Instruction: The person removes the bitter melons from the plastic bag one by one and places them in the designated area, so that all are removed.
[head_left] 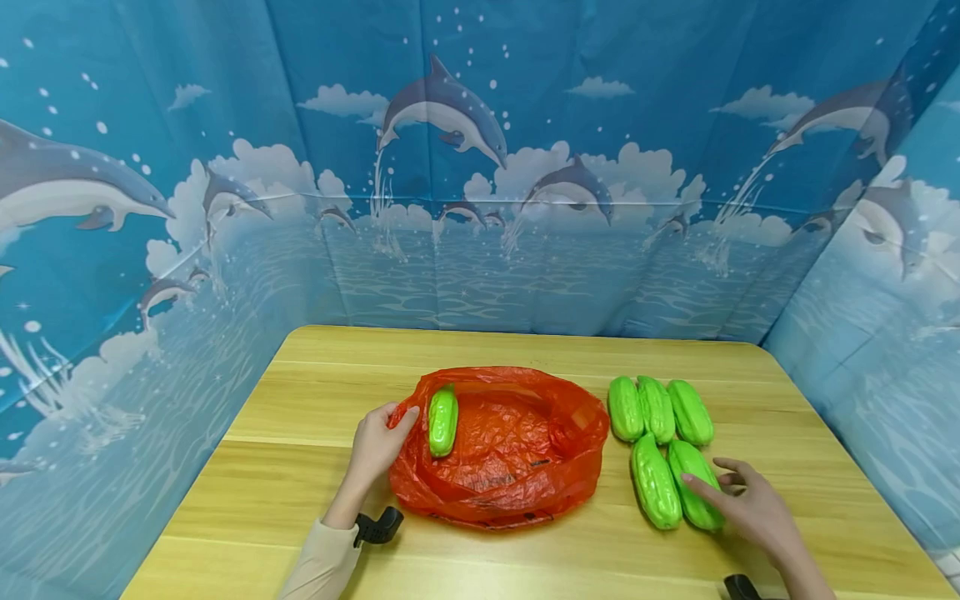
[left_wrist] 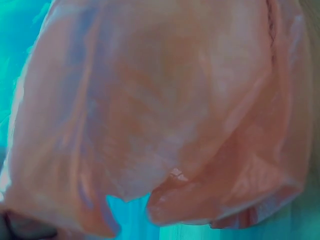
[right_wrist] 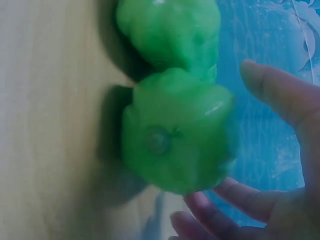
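Observation:
A red plastic bag (head_left: 510,492) lies wide open on the table, with one glossy green ribbed gourd (head_left: 443,422) inside, near its left wall. My left hand (head_left: 378,446) pinches the bag's left rim, thumb on the inner side. Translucent plastic of the bag (left_wrist: 165,100) fills most of the left wrist view. Over the nearest right gourd (head_left: 692,483), my right hand (head_left: 750,508) has its thumb and fingers spread. In the right wrist view, fingertips touch or nearly touch that gourd's (right_wrist: 175,135) side, while the thumb (right_wrist: 270,87) stands apart from it.
Beside the held-over gourd lies another (head_left: 655,483), with three more gourds (head_left: 655,408) in a row behind them. Everything rests on a light wooden table (head_left: 300,483). A blue dolphin-print curtain (head_left: 480,267) surrounds its back and sides.

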